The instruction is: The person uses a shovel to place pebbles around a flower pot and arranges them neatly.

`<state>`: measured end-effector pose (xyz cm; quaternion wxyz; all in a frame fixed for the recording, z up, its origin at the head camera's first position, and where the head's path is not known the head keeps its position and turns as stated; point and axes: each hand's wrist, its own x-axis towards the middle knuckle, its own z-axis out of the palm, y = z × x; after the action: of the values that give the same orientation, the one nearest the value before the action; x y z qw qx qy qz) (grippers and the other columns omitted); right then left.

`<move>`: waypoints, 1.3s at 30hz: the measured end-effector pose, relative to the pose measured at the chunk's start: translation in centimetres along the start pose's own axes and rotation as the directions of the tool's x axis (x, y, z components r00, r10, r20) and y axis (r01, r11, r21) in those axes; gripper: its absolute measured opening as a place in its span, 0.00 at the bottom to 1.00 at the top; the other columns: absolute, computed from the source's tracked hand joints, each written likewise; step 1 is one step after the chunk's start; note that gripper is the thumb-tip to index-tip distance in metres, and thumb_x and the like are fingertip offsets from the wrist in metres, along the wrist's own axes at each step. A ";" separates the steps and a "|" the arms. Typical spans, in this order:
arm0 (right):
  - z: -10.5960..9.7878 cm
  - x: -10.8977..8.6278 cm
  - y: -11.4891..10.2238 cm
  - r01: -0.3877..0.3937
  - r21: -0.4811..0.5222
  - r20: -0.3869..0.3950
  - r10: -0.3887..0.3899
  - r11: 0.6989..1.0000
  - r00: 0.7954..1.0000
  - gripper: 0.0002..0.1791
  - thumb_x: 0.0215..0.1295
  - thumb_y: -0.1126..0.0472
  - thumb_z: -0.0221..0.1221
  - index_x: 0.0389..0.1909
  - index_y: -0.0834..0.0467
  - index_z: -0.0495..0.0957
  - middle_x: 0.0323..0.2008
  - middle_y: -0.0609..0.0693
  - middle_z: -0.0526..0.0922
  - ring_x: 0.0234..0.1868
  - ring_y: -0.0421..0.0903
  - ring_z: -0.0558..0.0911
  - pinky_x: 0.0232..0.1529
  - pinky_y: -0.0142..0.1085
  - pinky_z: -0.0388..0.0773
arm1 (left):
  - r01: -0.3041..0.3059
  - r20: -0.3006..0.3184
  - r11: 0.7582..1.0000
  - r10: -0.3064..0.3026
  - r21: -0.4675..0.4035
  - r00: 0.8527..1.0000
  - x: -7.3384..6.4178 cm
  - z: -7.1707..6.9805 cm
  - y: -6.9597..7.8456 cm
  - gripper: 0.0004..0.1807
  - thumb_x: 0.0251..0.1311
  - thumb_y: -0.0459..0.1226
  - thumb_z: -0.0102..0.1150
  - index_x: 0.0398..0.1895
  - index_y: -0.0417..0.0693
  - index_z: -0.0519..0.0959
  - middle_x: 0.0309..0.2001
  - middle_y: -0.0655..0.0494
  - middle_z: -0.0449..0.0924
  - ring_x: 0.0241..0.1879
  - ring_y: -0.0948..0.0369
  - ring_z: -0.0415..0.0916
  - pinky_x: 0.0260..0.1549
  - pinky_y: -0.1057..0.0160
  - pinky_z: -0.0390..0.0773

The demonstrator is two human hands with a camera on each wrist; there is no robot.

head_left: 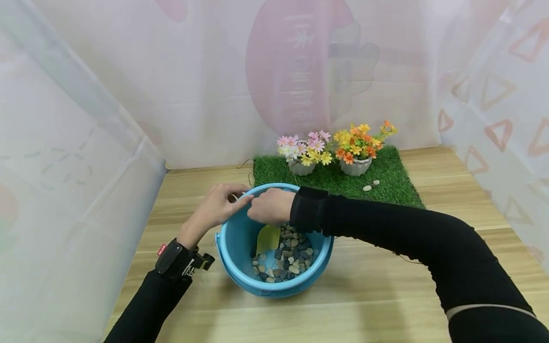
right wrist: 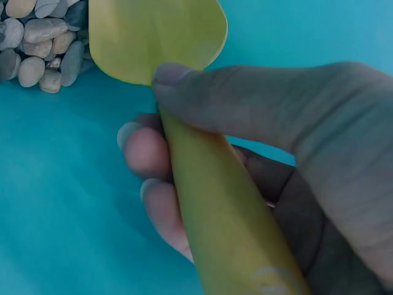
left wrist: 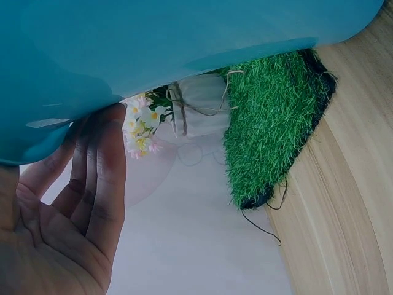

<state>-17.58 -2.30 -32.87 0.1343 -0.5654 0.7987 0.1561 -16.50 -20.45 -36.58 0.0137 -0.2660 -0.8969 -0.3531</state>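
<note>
A blue bucket [head_left: 274, 289] stands on the table with a layer of grey, tan and white pebbles [head_left: 293, 259] at its bottom. My left hand [head_left: 216, 207] grips the bucket's far left rim, fingers along the outer wall [left wrist: 107, 166] and thumb at the edge. Inside the bucket, my right hand [head_left: 271, 206] holds a yellow toy shovel [right wrist: 215, 209] by its handle, thumb on top near the neck. The shovel's blade [head_left: 268, 239] points down beside the pebbles, and the hand covers its handle in the head view.
Behind the bucket lies a green turf mat [head_left: 399, 183]. On it stand a pot of pink and yellow flowers [head_left: 302, 166], a pot of orange flowers [head_left: 356, 166] and two pale pebbles [head_left: 367, 188]. White printed cloth [head_left: 206, 95] encloses the wooden table [head_left: 454, 190].
</note>
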 end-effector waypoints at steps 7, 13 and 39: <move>0.0 -0.1 -0.8 0.006 -0.050 -0.052 -0.008 0.999 0.999 0.06 0.70 0.60 0.50 0.34 0.52 0.74 0.19 0.46 0.66 0.17 0.41 0.63 0.18 0.32 0.60 | 0.006 -0.006 1.000 -0.007 -0.002 1.000 0.0 0.1 0.0 0.12 0.64 0.48 0.53 0.45 0.57 0.81 0.31 0.64 0.79 0.25 0.68 0.75 0.25 0.65 0.77; -0.4 0.1 -0.8 -0.013 0.000 0.024 0.013 1.000 1.000 0.03 0.67 0.61 0.53 0.36 0.52 0.75 0.23 0.47 0.70 0.20 0.41 0.66 0.21 0.32 0.62 | 0.011 -0.008 1.000 -0.011 -0.002 1.000 0.1 0.0 0.0 0.12 0.64 0.49 0.52 0.44 0.58 0.81 0.31 0.64 0.79 0.25 0.69 0.75 0.24 0.64 0.77; 0.7 2.6 2.0 0.089 0.376 0.422 -0.256 0.922 0.870 0.11 0.61 0.57 0.60 0.24 0.57 0.83 0.21 0.51 0.80 0.17 0.42 0.73 0.21 0.31 0.61 | 0.017 -0.007 1.000 -0.016 0.014 1.000 0.0 0.0 0.0 0.13 0.64 0.49 0.52 0.43 0.58 0.81 0.32 0.67 0.78 0.27 0.69 0.73 0.27 0.63 0.77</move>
<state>-20.28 -3.60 -34.32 0.4315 -0.5494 0.7034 0.1312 -16.48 -20.42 -36.60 0.0156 -0.2574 -0.9014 -0.3479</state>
